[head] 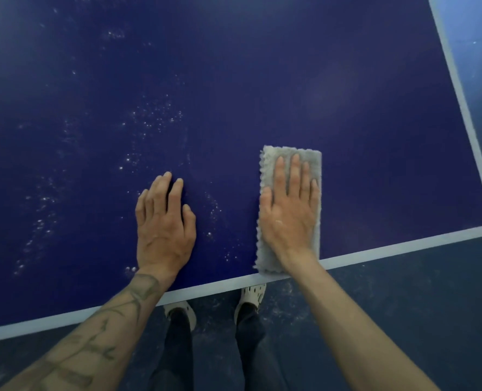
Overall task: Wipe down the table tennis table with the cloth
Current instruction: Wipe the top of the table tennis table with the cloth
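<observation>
A dark blue table tennis table [262,80] with a pale border line fills most of the head view. A folded grey cloth [314,162] lies flat on it near the front edge. My right hand [290,210] presses down on the cloth with straight fingers. My left hand [163,224] rests flat on the bare table surface to the left of the cloth. White specks of dust [155,119] are scattered over the left and middle of the table. The surface to the right of the cloth looks free of specks.
The table's front edge [206,289] runs diagonally below my hands, and its right edge [465,114] rises toward the top right. Below the front edge is a dark floor [403,306] with some white dust, and my two feet in pale shoes [251,294].
</observation>
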A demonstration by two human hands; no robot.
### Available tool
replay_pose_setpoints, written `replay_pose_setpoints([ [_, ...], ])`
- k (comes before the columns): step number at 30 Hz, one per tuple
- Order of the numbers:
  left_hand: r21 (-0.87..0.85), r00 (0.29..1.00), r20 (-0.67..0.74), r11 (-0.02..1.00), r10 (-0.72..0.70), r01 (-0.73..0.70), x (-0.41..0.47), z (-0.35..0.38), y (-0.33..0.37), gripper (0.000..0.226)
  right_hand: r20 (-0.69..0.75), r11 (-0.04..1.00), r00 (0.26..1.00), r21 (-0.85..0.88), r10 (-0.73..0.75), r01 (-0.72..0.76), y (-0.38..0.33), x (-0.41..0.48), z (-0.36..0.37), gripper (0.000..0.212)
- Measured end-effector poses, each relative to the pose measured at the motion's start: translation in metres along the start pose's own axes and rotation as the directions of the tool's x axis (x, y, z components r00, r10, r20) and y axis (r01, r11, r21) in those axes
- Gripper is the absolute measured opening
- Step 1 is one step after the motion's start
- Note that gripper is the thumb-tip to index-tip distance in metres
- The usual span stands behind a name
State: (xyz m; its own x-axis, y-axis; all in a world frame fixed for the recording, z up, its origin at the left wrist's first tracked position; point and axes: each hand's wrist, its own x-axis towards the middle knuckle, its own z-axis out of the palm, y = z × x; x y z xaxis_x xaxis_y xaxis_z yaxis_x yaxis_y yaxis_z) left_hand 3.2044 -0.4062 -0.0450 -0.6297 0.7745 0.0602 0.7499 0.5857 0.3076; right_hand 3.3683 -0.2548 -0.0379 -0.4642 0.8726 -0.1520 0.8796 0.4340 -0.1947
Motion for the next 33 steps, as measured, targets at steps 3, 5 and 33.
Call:
replay_pose_setpoints([
  [3, -0.046, 1.000, -0.032, 0.999, 0.001, -0.003, 0.001, -0.001, -0.003, 0.044, 0.005, 0.994, 0.995, 0.026, -0.104, 0.104, -0.060, -0.022, 0.022, 0.069],
  [5, -0.080, 0.999, -0.040, 0.997, 0.011, -0.014, 0.002, -0.006, -0.013, 0.044, 0.031, 0.962, 0.961, 0.028, -0.274, 0.273, -0.079, -0.055, 0.032, 0.068],
  [33, 0.006, 0.994, -0.008, 0.994, 0.105, -0.105, 0.054, -0.047, -0.188, 0.050, -0.067, 0.995, 0.998, 0.096, -0.004, 0.010, -0.246, -0.055, 0.072, 0.070],
])
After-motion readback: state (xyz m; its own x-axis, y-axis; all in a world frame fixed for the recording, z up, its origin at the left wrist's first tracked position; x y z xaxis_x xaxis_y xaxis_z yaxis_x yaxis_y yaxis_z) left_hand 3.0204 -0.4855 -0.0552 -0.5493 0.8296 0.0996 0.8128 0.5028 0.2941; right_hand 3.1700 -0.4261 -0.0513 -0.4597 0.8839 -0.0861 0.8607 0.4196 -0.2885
